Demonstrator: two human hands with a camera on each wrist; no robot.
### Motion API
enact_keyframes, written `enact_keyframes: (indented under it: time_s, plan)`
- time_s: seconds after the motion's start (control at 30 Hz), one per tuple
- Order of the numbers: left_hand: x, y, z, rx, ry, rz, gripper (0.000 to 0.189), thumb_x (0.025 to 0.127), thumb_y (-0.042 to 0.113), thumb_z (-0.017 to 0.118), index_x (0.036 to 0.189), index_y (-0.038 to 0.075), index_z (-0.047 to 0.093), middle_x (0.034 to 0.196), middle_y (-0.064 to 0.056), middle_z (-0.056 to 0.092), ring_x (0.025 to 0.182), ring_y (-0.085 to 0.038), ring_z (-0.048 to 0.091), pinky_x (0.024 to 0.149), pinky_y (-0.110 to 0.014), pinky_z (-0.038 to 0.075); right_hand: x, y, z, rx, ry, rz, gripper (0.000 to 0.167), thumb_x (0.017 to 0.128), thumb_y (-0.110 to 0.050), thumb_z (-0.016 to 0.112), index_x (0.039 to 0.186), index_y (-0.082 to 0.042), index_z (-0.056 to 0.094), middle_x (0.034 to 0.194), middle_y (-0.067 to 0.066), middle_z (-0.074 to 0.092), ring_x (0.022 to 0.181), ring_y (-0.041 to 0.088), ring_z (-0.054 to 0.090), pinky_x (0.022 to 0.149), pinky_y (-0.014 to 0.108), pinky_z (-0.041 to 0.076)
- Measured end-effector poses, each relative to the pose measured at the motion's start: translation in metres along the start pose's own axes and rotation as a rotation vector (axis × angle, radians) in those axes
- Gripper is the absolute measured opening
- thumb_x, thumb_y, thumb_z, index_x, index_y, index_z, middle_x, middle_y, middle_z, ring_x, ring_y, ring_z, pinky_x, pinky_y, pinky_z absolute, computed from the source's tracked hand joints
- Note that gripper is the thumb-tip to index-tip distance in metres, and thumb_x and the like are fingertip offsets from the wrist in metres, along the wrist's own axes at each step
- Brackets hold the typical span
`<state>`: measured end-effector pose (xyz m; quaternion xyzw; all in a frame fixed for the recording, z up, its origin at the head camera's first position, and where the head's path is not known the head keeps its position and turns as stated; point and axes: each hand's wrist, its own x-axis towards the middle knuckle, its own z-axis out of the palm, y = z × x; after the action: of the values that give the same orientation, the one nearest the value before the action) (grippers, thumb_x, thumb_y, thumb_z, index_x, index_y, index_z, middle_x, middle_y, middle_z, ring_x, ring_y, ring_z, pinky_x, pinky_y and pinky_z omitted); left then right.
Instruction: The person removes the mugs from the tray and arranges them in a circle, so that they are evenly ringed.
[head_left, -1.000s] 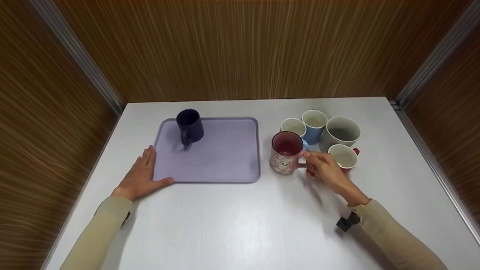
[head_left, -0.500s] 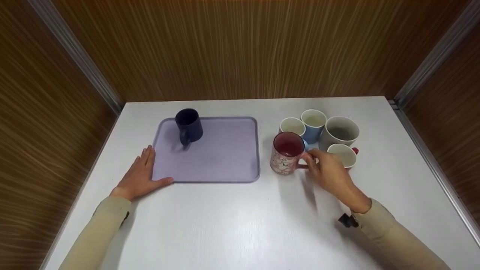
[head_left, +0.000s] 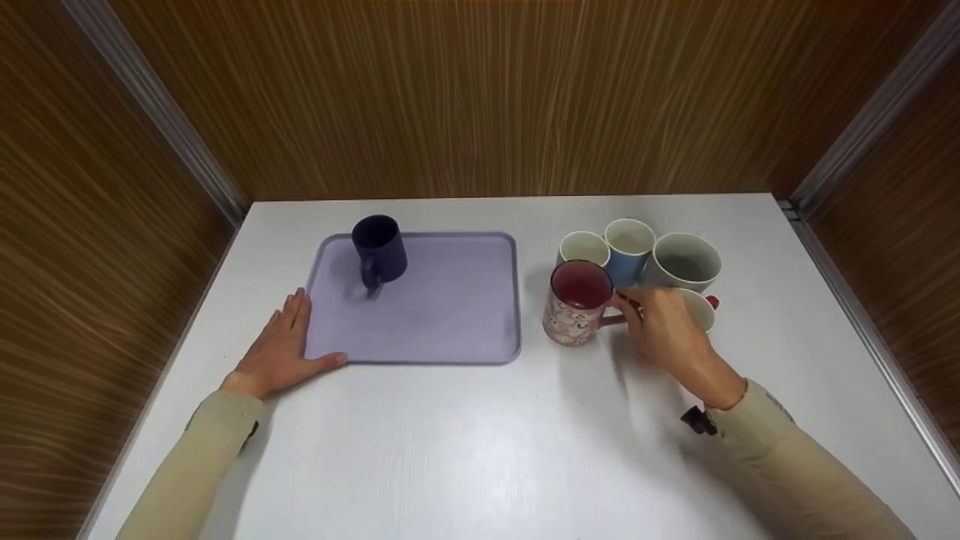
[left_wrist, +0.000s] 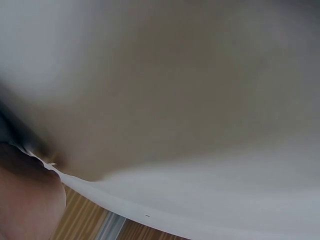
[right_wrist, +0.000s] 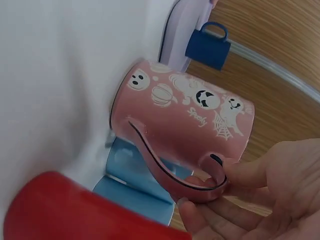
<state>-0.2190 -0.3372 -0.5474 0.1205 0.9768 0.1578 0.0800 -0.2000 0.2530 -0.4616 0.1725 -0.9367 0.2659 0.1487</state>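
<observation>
A pink mug [head_left: 571,321] with white ghost and pumpkin pictures and a dark red inside stands just right of the lilac tray [head_left: 442,307]. My right hand [head_left: 667,334] pinches its handle between thumb and fingers; the right wrist view shows this grip on the pink mug [right_wrist: 185,112] up close. With fingers spread, my left hand [head_left: 277,356] lies at the tray's front left corner, thumb along the front edge. A dark blue mug [head_left: 387,259] stands on the tray's back left part. In the left wrist view only a blurred bit of hand [left_wrist: 30,200] shows.
Behind the pink mug are two light blue mugs, one a brighter blue mug [head_left: 626,266], and a wide grey mug [head_left: 667,281]. A red mug [right_wrist: 75,210] stands close to my right hand, which partly covers it in the head view. Wood-grain walls [head_left: 480,97] enclose the white table [head_left: 450,450].
My right hand has turned over and moved slightly up and right at the handle. The pink mug's rim has shifted a little right. My left hand has stayed put.
</observation>
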Motion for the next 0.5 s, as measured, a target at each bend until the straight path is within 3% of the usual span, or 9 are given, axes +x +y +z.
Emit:
enact_keyframes:
  time_s: [0.5]
  plan:
    - [0.0,0.002,-0.001,-0.003,-0.002,-0.003,0.134,0.088,0.083,0.063,0.169,-0.005,0.001,0.179,-0.023,-0.006,0.166,-0.043,-0.002,0.135,-0.06,0.007,0.017,0.014,-0.001,0.002,-0.003,-0.017,0.01,0.101,0.003,0.068,0.097,0.002,0.077,0.087,0.016,0.077,0.077,0.032,0.07,0.071,0.051,0.062]
